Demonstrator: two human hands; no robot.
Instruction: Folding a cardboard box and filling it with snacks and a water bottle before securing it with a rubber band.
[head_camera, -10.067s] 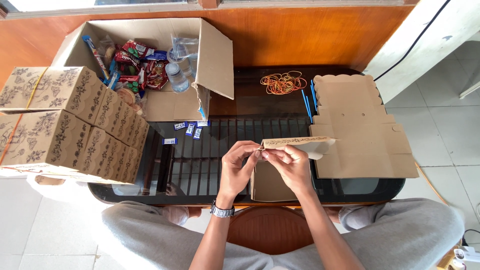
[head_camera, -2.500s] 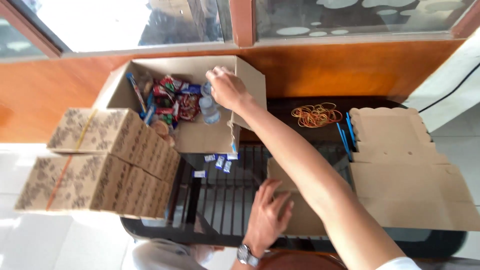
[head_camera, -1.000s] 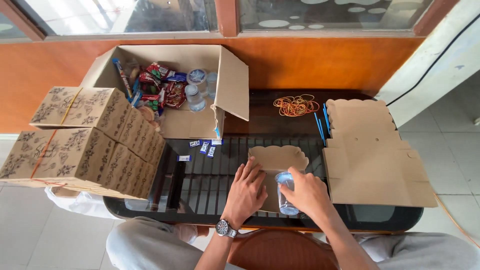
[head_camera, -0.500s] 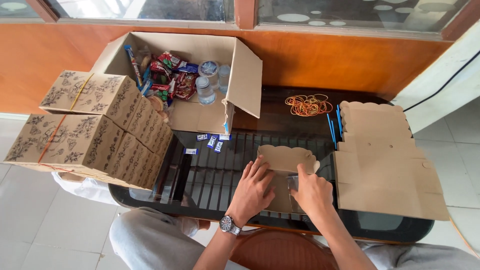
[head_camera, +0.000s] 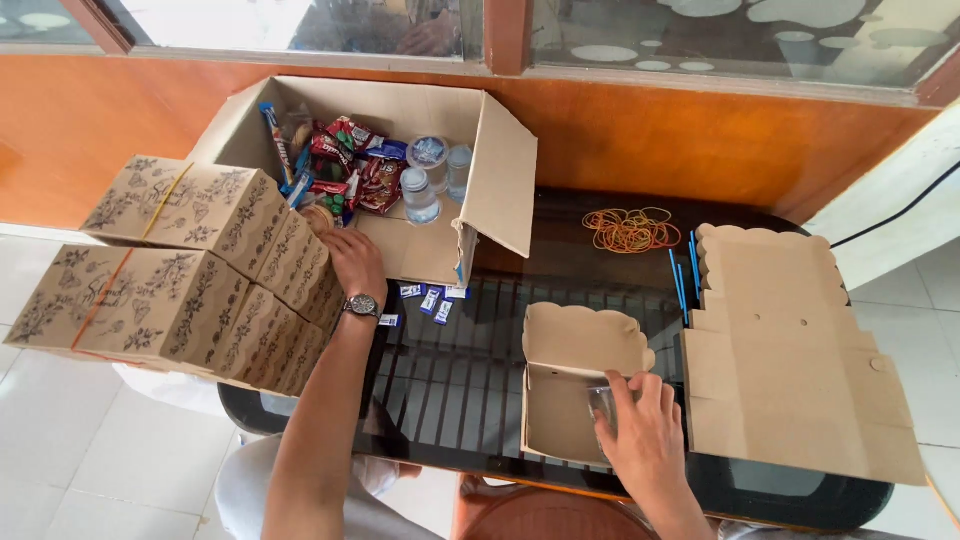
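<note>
Large open brown cardboard carton (head_camera: 500, 190) at 11 o'clock, packed with bright snack packets (head_camera: 345, 165) and clear sealed water cups (head_camera: 425, 170). Stack of printed floral kraft boxes (head_camera: 180, 290) at 9 o'clock, just beside carton. Small blue-and-white sachets (head_camera: 430, 298) scattered below carton flap. Heap of orange rubber bands (head_camera: 630, 228) at 1 o'clock, blue straws (head_camera: 683, 275) alongside. Pile of flat unfolded kraft box blanks (head_camera: 790, 370) at 3 o'clock.

Dark glass-topped oval surface (head_camera: 480, 370) with slatted shelf beneath, set against orange wooden wall (head_camera: 650, 140) under window; white tiled floor around.

Left hand (head_camera: 352, 262), wristwatch on wrist, extended to 11 o'clock, reaching at carton's near edge; spread or closed: cannot tell, fingers partly hidden. Right hand (head_camera: 640, 435) at 5 o'clock, fingers curled, grip pinching clear plastic water cup (head_camera: 603, 403) down inside small open kraft box with scalloped lid (head_camera: 575, 345) at centre, cup at box's right wall.
</note>
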